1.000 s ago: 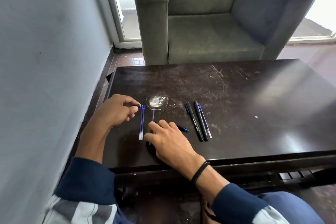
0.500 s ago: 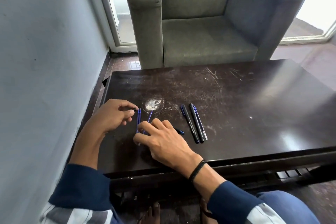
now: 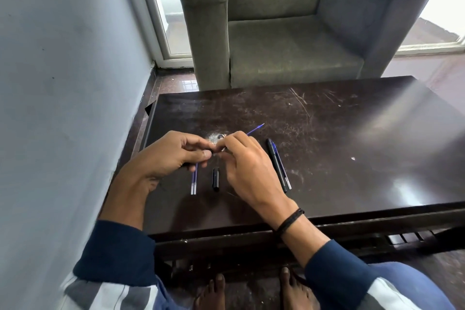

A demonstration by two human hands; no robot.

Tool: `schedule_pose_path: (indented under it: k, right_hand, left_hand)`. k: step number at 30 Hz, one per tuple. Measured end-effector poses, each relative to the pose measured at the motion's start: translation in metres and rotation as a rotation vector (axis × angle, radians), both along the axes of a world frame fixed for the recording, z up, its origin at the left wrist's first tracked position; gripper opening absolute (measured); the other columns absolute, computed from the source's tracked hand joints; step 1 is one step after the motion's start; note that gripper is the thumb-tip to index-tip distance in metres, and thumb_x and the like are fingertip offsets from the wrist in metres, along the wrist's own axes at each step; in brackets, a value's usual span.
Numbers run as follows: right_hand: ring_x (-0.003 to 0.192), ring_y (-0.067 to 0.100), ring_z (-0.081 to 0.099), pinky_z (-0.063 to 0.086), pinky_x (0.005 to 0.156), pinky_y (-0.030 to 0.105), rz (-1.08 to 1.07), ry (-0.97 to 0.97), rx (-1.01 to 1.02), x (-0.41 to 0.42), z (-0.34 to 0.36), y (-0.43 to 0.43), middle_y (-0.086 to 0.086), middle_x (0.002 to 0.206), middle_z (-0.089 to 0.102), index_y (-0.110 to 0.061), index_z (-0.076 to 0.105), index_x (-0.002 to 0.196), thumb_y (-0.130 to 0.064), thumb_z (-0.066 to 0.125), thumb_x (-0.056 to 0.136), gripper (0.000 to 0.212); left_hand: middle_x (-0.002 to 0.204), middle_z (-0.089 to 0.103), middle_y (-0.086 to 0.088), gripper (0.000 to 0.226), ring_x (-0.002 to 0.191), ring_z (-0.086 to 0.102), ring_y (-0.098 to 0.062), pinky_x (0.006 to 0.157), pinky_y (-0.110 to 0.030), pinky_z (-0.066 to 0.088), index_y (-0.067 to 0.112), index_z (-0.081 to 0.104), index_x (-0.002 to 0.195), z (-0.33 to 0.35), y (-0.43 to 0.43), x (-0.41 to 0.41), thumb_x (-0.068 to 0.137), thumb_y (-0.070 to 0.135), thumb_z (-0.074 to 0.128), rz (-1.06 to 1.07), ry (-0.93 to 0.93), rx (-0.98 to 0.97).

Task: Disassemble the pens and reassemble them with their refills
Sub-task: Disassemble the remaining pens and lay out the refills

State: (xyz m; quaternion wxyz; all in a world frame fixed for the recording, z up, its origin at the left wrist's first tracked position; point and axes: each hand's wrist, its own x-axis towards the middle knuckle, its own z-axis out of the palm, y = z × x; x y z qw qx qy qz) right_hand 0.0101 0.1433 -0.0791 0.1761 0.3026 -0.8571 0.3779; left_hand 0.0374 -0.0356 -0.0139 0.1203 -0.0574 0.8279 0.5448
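My right hand (image 3: 247, 166) pinches a thin blue refill (image 3: 255, 129) whose free end sticks up and to the right past the fingers. My left hand (image 3: 173, 153) has its fingertips curled against the right hand's, pinching a small part that the fingers hide. Two blue refills (image 3: 194, 181) lie side by side on the dark wooden table (image 3: 352, 148) under my left hand. A short black pen piece (image 3: 216, 178) lies between the hands. Two black and blue pens (image 3: 278, 163) lie together to the right of my right hand.
A grey armchair (image 3: 289, 27) stands right behind the table's far edge. A pale wall (image 3: 63, 83) runs close along the left. A white scuff mark (image 3: 214, 137) shows on the tabletop behind the hands. My bare feet (image 3: 251, 289) are under the table.
My right hand has picked a refill up off the table and raised it. Both hands have come together above the table, and a black pen piece now lies uncovered between them.
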Motion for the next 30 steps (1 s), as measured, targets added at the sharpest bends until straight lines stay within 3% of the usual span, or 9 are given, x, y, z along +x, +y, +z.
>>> schedule_pose_path:
  k: [4, 13, 24, 30]
  right_hand:
    - [0.086, 0.022, 0.057, 0.045, 0.076, 0.029, -0.042, -0.037, -0.031, 0.005, 0.003, -0.001, -0.005, 0.094, 0.061, -0.018, 0.066, 0.1, -0.008, 0.069, 0.09, 0.015]
    - [0.084, 0.021, 0.057, 0.046, 0.075, 0.03, -0.074, -0.042, -0.079, 0.006, 0.007, -0.003, -0.004, 0.091, 0.061, -0.015, 0.066, 0.096, -0.009, 0.07, 0.091, 0.009]
    - [0.086, 0.017, 0.059, 0.05, 0.075, 0.031, -0.049, -0.104, -0.111, 0.009, 0.006, -0.004, -0.006, 0.095, 0.062, -0.016, 0.068, 0.095, -0.008, 0.069, 0.091, 0.009]
    - [0.089, 0.008, 0.063, 0.051, 0.076, 0.028, -0.02, -0.158, -0.137, 0.012, 0.013, -0.003, -0.011, 0.109, 0.068, -0.019, 0.069, 0.105, -0.002, 0.059, 0.093, 0.023]
  left_hand:
    - [0.074, 0.071, -0.012, 0.019, 0.058, 0.058, -0.003, 0.057, -0.015, 0.048, 0.013, 0.077, 0.105, 0.0, 0.003, -0.001, 0.089, 0.005, 0.07, 0.011, 0.004, -0.019]
    - [0.074, 0.074, -0.011, 0.019, 0.054, 0.058, 0.0, 0.055, -0.013, 0.047, 0.008, 0.077, 0.105, 0.001, 0.005, 0.001, 0.087, 0.005, 0.072, -0.004, -0.013, -0.045]
    - [0.079, 0.074, -0.016, 0.015, 0.063, 0.059, -0.008, 0.058, -0.016, 0.049, 0.015, 0.079, 0.1, 0.001, 0.008, 0.002, 0.087, 0.01, 0.072, 0.002, -0.014, -0.017]
    - [0.065, 0.067, -0.007, 0.009, 0.051, 0.053, 0.0, 0.05, -0.012, 0.041, 0.008, 0.079, 0.093, 0.0, 0.009, 0.0, 0.087, 0.007, 0.073, 0.036, -0.012, -0.069]
